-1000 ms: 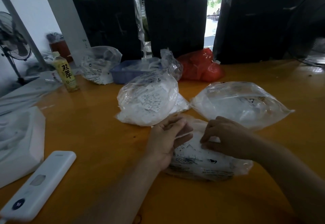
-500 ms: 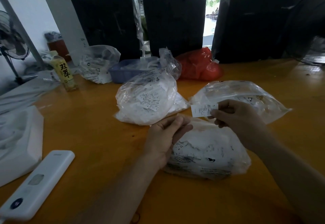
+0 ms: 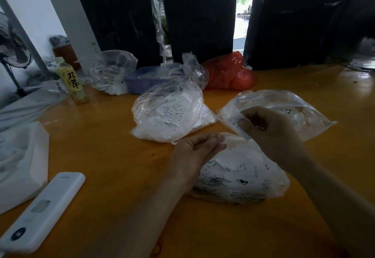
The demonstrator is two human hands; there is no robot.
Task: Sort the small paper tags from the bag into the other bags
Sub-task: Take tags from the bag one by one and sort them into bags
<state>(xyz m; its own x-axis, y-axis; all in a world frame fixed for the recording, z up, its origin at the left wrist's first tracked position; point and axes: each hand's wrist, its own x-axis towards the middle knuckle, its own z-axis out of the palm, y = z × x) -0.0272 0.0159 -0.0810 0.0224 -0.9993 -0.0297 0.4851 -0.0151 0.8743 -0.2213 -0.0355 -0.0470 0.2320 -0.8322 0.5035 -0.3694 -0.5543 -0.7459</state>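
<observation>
Three clear bags of small white paper tags lie on the orange table (image 3: 97, 136). The near bag (image 3: 239, 178) sits just in front of me, and my left hand (image 3: 192, 156) pinches its open edge on the left side. Behind it are a full middle bag (image 3: 168, 115) and a flatter right bag (image 3: 304, 115). My right hand (image 3: 272, 134) is raised above the near bag and pinches a blurred paper tag (image 3: 233, 120) at the left-hand mouth of the right bag.
A yellow drink bottle (image 3: 71, 81) stands at the back left. Along the table's far edge are another clear bag (image 3: 111, 71), a blue tray (image 3: 140, 81), a red bag (image 3: 229, 73) and black wrapped bundles (image 3: 198, 18). A white handheld device (image 3: 44, 211) and a white foam box (image 3: 22, 162) lie near left.
My right hand came up out of the near bag with a tag and carried it to the mouth of the right bag. My left hand stayed on the near bag's edge.
</observation>
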